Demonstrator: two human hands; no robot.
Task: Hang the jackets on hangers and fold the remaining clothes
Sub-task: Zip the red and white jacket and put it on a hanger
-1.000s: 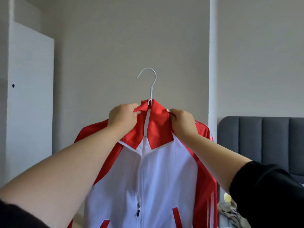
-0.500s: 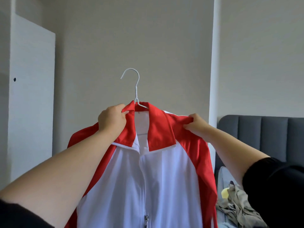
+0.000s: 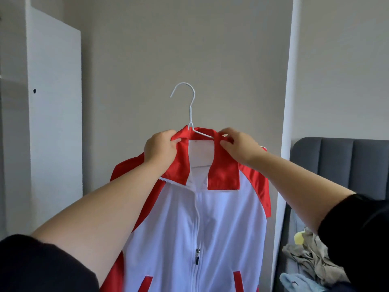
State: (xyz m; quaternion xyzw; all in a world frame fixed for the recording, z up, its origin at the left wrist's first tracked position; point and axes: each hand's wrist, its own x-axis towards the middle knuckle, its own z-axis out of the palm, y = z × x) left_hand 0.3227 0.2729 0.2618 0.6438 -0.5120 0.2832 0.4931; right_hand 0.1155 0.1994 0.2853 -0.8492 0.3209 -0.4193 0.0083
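Up in the air it was, the red-and-white jacket, held out at arm's length dead centre, front facing the camera; the white wire hanger sat inside the neck, its hook poking up at twelve o'clock above the collar and curling toward nine; one bare wire arm ran out to the collar's three o'clock side. The left hand was pinched tight on the collar's red edge at nine o'clock of the hook; the right hand was clamped on the collar at three o'clock, fingertips seemingly nipping the wire too, though that was hard to make out. The zip stood partly done up, its dark puller low at six o'clock; red sleeves fell away either side. A white wardrobe stood off at nine o'clock; at four o'clock a grey padded headboard, and under it a crumpled heap of clothes on the bed.
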